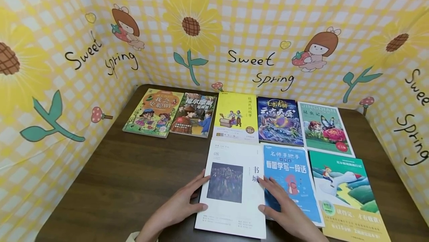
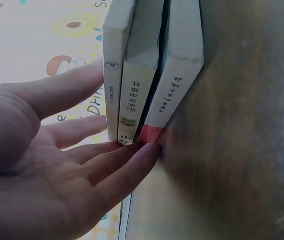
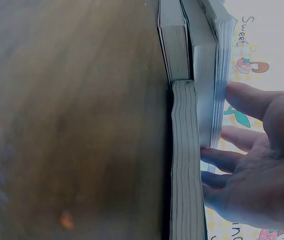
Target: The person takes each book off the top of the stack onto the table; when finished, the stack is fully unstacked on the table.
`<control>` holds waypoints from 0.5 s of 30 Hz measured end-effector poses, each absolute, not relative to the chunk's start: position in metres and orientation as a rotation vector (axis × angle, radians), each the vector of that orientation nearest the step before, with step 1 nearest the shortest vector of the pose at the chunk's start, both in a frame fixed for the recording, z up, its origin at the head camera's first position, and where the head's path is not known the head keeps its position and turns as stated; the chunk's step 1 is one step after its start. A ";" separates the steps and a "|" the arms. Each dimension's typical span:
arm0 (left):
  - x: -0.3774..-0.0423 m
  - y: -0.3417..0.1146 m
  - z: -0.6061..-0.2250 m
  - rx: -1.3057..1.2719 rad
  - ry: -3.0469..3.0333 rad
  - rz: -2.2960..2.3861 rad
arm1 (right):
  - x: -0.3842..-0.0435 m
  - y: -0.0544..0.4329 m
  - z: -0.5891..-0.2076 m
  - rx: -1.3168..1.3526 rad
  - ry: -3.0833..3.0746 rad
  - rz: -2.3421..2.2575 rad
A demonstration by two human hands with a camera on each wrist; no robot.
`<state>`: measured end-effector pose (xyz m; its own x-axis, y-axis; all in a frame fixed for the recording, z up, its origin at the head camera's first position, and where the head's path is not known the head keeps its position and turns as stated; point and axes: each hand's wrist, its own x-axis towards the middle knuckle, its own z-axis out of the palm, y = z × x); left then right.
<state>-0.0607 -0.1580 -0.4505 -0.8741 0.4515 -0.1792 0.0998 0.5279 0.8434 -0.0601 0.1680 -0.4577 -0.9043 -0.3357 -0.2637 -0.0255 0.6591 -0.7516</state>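
A white book (image 1: 231, 212) with a dark square picture lies on top of a stack at the near middle of the table. At its left edge is my left hand (image 1: 177, 204), fingers extended. In the left wrist view that hand's fingertips touch the edges of three stacked books, the lowest spine (image 2: 174, 85) white with a red end. My right hand (image 1: 285, 208) rests along the white book's right edge, above a blue book (image 1: 301, 182). The right wrist view shows its fingers nearly straight against the page edges (image 3: 222, 65) of the stack.
Behind the stack lie a yellow book (image 1: 236, 108), a dark blue book (image 1: 281, 123) and a butterfly-cover book (image 1: 325, 123). A green-and-tan goose book (image 1: 352, 197) is at right. Two books (image 1: 154, 111) lie back left on the dark wooden table (image 1: 107, 175). Patterned cloth (image 1: 214, 18) surrounds it.
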 end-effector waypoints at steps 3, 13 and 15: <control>-0.061 -0.159 -0.452 0.438 2.373 1.319 | -0.060 0.168 -0.457 -0.296 2.497 -1.122; -0.061 -0.161 -0.457 0.412 2.311 1.416 | -0.063 0.168 -0.458 -0.273 2.495 -1.109; -0.061 -0.161 -0.457 0.414 2.313 1.416 | -0.063 0.168 -0.457 -0.283 2.498 -1.105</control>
